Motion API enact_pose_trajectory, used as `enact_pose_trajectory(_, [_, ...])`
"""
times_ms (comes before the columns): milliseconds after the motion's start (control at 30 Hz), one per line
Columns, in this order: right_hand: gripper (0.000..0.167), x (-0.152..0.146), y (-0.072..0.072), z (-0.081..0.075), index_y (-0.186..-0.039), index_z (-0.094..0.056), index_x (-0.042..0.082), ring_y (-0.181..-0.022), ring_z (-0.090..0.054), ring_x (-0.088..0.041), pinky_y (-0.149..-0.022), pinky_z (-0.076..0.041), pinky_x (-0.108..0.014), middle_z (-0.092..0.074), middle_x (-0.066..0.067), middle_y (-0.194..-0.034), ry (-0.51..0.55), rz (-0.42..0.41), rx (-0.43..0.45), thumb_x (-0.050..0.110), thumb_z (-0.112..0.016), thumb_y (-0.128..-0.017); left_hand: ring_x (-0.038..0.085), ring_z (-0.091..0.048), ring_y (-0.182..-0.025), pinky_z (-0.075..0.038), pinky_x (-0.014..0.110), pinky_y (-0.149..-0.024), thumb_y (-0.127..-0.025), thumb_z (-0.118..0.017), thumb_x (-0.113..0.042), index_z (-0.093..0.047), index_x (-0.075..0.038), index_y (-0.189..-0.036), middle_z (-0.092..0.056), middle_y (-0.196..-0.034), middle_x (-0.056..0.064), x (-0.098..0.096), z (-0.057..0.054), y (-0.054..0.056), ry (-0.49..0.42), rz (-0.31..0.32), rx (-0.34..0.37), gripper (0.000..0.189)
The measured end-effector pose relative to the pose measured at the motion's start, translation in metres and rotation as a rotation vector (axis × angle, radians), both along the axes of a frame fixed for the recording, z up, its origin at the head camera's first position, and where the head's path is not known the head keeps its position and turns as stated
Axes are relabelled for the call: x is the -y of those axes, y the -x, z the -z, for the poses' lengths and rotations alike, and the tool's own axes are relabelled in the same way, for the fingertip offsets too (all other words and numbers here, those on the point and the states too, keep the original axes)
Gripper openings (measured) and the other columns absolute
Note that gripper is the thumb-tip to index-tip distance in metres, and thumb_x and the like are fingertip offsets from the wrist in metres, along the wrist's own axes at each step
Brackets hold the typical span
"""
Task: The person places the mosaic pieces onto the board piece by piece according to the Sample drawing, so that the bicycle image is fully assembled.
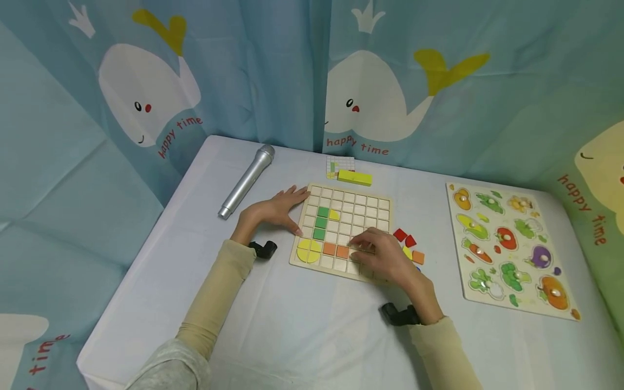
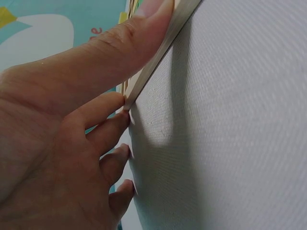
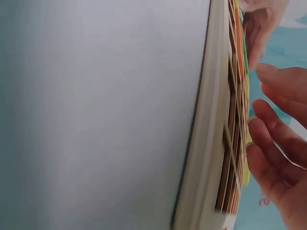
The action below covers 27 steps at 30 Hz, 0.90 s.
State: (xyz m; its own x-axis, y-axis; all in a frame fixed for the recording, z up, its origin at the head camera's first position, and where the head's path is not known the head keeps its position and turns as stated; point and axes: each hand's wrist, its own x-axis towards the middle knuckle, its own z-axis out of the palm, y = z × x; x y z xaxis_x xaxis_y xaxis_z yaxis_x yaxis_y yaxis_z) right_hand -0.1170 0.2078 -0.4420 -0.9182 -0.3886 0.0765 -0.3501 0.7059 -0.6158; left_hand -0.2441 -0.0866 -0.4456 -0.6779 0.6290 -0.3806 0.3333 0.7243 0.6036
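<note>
A wooden grid board (image 1: 359, 209) lies on the table. Three green squares (image 1: 321, 222), a yellow quarter piece (image 1: 333, 215), yellow pieces forming a circle (image 1: 309, 251) and two orange squares (image 1: 343, 252) sit in its cells. Along the board's left side, my left hand (image 1: 277, 210) touches the edge with spread thumb and fingers. My right hand (image 1: 382, 257) is over the lower right of the board, fingers loosely bent beside the orange squares. In the right wrist view, nothing shows between the right hand's thumb and fingers (image 3: 276, 127).
Loose red (image 1: 400, 234), yellow (image 1: 407, 252) and orange pieces (image 1: 418, 257) lie right of the board. Behind it are a pattern card (image 1: 339, 162) and a yellow block (image 1: 355, 177). A silver microphone (image 1: 247, 181) lies left, a vegetable puzzle (image 1: 492, 244) right. Curtains surround the table.
</note>
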Motion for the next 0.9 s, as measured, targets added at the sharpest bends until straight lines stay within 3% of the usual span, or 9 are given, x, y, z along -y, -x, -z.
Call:
enact_pose_trajectory(267, [0.02,-0.026,-0.007,-0.001,-0.103,-0.077,0.003,-0.08,-0.063,-0.018,-0.069,-0.055,-0.03,-0.073,-0.006,-0.093,0.077,0.083,-0.045,-0.004,-0.079,-0.084,0.024,0.009,-0.161,0.003,0.046,-0.131,-0.081,-0.089,-0.031,-0.014,-0.014,-0.167,-0.002,-0.175,0.003,0.0,0.001,0.0,-0.003,-0.015,0.009,0.115])
enact_pose_trajectory(467, [0.019,-0.044,-0.016,-0.003,-0.107,-0.077,0.007,-0.082,-0.059,-0.017,-0.069,-0.051,-0.024,-0.07,-0.003,-0.094,0.046,0.19,-0.007,0.001,-0.076,-0.09,0.024,0.009,-0.161,0.002,0.046,-0.132,-0.08,-0.089,-0.03,-0.015,-0.014,-0.167,-0.002,-0.175,0.002,-0.001,0.001,0.0,-0.013,-0.019,0.013,0.115])
enact_pose_trajectory(900, [0.023,-0.089,-0.032,-0.001,-0.112,-0.076,0.008,-0.08,-0.055,-0.009,-0.063,-0.046,-0.018,-0.07,-0.006,-0.096,-0.001,0.33,0.008,0.004,-0.078,-0.089,0.024,0.009,-0.161,0.002,0.047,-0.131,-0.079,-0.09,-0.03,-0.015,-0.017,-0.167,-0.002,-0.175,0.0,0.0,0.003,0.001,-0.012,-0.03,0.02,0.116])
